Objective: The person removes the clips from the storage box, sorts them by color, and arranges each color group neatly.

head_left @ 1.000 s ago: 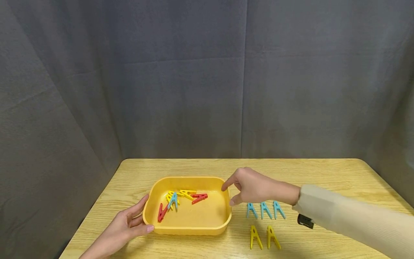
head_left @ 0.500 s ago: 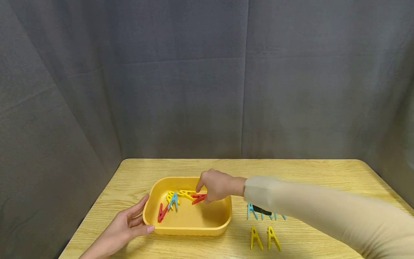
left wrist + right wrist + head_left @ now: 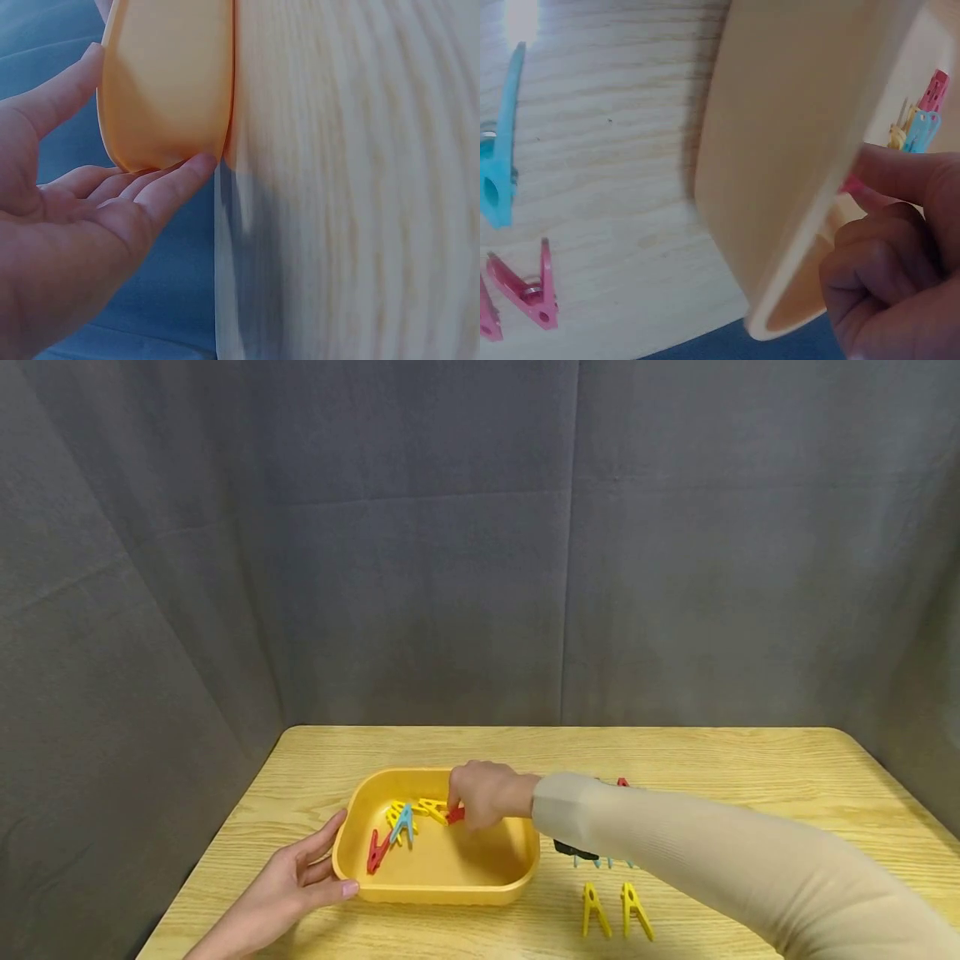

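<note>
A grey curtain [image 3: 420, 568] hangs behind the wooden table [image 3: 712, 752], where a yellow tray [image 3: 442, 896] stands toward the left edge, its near left corner met by the thumb of the left hand [image 3: 285, 887], whose other fingers, spread from it, lie along the left wall. Over the tray's right half, the right hand [image 3: 486, 792] pinches a red clip [image 3: 455, 816] between thumb and forefinger, the remaining fingers curled. The clip, mostly hidden, pokes out at the fingertips beside yellow clips [image 3: 432, 811] near the far wall.
</note>
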A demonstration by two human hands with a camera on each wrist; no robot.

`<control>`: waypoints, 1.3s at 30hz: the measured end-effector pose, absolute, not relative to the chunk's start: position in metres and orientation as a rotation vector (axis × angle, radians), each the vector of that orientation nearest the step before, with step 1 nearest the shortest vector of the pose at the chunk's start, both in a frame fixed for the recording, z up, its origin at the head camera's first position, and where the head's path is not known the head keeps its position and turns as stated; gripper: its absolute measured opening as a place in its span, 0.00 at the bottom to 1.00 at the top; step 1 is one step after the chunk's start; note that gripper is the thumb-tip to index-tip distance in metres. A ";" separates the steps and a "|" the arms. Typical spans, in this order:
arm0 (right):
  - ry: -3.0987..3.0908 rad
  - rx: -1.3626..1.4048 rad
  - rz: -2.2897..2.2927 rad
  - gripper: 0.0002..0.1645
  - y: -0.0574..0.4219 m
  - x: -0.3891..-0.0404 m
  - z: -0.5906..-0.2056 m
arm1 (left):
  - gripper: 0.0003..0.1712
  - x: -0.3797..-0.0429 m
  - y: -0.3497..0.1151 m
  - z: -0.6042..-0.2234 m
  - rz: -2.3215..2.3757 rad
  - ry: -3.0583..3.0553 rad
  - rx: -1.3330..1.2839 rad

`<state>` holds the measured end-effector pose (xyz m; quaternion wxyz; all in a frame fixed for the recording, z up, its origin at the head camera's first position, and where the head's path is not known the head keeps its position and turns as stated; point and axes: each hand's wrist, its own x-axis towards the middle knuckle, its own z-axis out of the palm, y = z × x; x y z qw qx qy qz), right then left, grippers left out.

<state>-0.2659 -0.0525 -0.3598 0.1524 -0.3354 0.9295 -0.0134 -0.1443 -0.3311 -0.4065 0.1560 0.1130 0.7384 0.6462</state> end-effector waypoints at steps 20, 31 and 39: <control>2.679 -0.851 -0.185 0.08 -0.023 -0.268 -0.359 | 0.55 -0.144 -0.330 -0.406 1.848 2.099 0.303; 2.691 -0.634 -0.203 0.21 -0.030 -0.260 -0.358 | 0.55 -0.146 -0.330 -0.406 1.851 2.092 0.292; 2.550 -1.066 -0.361 0.13 -0.034 -0.261 -0.372 | 0.55 -0.148 -0.331 -0.408 1.853 2.093 0.326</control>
